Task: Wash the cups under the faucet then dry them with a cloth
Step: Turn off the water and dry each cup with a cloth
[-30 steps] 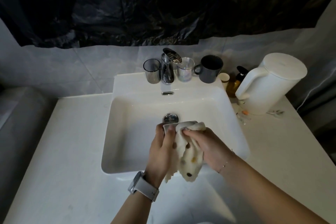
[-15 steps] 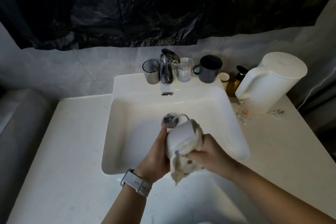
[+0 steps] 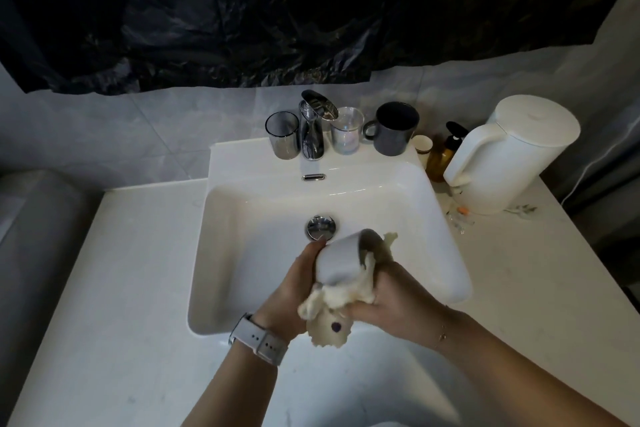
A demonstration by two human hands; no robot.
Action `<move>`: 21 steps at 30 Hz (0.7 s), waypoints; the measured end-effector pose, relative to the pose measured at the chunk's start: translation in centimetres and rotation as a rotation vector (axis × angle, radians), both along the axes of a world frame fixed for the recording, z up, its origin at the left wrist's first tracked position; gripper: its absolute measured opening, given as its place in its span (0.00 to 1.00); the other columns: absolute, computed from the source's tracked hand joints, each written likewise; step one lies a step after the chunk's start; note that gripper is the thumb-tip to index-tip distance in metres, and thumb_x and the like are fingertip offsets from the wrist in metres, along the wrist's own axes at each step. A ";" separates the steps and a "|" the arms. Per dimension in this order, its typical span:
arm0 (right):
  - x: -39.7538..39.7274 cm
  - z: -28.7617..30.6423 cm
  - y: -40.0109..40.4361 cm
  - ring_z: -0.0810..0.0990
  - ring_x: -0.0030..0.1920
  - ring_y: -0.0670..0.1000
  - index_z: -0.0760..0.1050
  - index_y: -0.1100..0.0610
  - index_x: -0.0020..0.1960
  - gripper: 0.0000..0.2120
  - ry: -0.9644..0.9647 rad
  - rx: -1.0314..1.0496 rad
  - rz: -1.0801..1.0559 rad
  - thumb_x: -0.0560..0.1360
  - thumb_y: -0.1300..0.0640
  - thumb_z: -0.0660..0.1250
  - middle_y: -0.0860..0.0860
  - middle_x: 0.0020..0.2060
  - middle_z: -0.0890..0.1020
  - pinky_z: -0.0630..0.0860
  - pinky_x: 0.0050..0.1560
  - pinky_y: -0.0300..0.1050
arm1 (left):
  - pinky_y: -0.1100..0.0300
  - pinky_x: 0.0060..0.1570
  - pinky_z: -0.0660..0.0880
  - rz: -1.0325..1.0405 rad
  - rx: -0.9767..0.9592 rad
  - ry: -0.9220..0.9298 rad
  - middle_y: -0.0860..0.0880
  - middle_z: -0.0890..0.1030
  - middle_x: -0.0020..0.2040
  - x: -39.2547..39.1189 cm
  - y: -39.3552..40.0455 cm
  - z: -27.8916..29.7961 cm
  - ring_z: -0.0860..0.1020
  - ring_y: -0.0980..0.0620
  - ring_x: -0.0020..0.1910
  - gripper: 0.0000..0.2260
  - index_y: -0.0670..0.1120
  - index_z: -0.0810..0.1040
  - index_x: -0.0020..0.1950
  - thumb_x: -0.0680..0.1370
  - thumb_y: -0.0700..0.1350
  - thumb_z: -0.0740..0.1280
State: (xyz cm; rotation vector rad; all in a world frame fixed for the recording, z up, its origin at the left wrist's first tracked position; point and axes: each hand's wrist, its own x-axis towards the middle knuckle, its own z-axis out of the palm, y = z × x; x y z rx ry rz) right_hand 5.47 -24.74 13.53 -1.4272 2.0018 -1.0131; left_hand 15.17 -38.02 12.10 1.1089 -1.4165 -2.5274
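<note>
The white countertop [image 3: 114,274] carries the sink [image 3: 446,253], a white kettle [image 3: 512,156] and an amber bottle [image 3: 438,159].

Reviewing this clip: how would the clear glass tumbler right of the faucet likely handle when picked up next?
The clear glass tumbler looks thin-walled, so probably light but fragile. Its smooth, handleless sides may slip in a wet grip. It stands beside the faucet and dark mug, so a careless reach might knock it.

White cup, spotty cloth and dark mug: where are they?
white cup [image 3: 337,262], head view, its side wall
spotty cloth [image 3: 329,328], head view, hanging end
dark mug [image 3: 394,133], head view, its body
</note>
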 end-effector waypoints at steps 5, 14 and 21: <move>0.3 -1.5 0.3 0.84 0.44 0.54 0.82 0.64 0.47 0.19 -0.028 -0.060 -0.074 0.67 0.49 0.68 0.56 0.41 0.85 0.80 0.46 0.50 | 0.56 0.40 0.76 -0.041 0.041 -0.115 0.36 0.82 0.43 -0.9 -1.3 1.4 0.80 0.42 0.38 0.20 0.40 0.81 0.49 0.80 0.57 0.62; 1.4 0.5 -2.8 0.72 0.26 0.44 0.71 0.63 0.29 0.13 -0.683 -0.352 -0.791 0.70 0.59 0.66 0.49 0.23 0.73 0.69 0.29 0.36 | 0.51 0.55 0.75 0.174 -0.457 -0.128 0.49 0.83 0.49 -0.8 1.8 -0.1 0.81 0.50 0.51 0.23 0.50 0.77 0.55 0.78 0.67 0.57; 0.3 -0.8 -3.6 0.69 0.31 0.46 0.69 0.61 0.29 0.16 -0.518 -0.361 -0.933 0.72 0.56 0.65 0.52 0.25 0.71 0.68 0.35 0.43 | 0.59 0.43 0.72 0.243 -0.671 -0.177 0.52 0.81 0.47 -0.5 2.9 -0.3 0.79 0.55 0.46 0.14 0.55 0.71 0.50 0.80 0.63 0.56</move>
